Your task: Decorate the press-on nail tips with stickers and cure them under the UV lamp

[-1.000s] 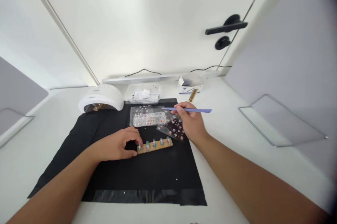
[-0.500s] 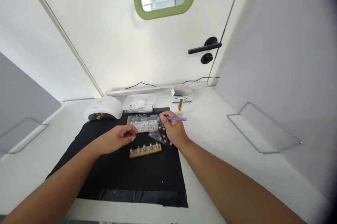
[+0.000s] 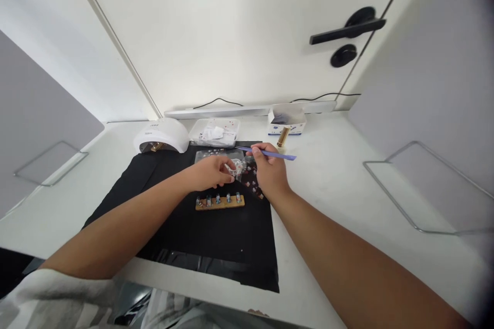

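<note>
Right hand (image 3: 272, 175) pinches a slim purple tool (image 3: 281, 155), mid-frame.
Left hand (image 3: 210, 172) curls at the clear bead case (image 3: 239, 166); whether its grip holds it cannot be told. The nail-tip strip (image 3: 221, 205) lies just below center.

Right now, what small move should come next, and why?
Perhaps the left hand should steady the clear case: its fingers are right by the case, while the right hand is taken up with the purple tool. Whether the left fingers touch the case, I cannot tell.
</note>
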The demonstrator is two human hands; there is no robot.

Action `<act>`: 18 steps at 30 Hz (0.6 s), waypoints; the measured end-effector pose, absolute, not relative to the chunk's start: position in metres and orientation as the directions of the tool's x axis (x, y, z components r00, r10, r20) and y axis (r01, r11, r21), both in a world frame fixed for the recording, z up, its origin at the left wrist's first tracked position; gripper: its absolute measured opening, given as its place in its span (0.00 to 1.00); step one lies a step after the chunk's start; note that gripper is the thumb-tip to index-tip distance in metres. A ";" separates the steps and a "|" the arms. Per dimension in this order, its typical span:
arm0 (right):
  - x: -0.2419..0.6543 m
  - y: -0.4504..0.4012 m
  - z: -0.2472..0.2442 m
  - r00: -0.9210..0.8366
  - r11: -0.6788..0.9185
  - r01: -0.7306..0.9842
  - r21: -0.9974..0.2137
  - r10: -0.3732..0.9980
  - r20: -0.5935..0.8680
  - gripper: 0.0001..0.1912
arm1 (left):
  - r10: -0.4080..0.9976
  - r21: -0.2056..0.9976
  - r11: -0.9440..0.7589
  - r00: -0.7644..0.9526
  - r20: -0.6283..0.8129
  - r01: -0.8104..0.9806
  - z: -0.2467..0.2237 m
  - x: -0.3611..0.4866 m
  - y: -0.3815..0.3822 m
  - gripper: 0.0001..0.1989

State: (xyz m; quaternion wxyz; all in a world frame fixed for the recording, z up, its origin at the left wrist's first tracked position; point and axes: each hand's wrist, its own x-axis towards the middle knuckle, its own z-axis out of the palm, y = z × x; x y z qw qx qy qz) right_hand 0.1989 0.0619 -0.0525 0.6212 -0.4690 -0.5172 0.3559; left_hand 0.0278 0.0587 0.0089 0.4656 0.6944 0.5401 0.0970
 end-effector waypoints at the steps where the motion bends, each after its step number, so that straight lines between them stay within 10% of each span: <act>1: 0.199 0.062 -0.053 0.218 0.306 0.036 -0.951 0.927 0.306 0.10 | 0.840 0.766 0.027 0.400 -0.365 0.643 0.009 0.030 0.060 0.15; 18: 0.201 0.072 -0.059 0.438 0.440 -0.178 -0.880 0.837 0.330 0.08 | 0.846 0.924 0.133 0.444 -0.294 0.357 -0.001 0.042 0.069 0.04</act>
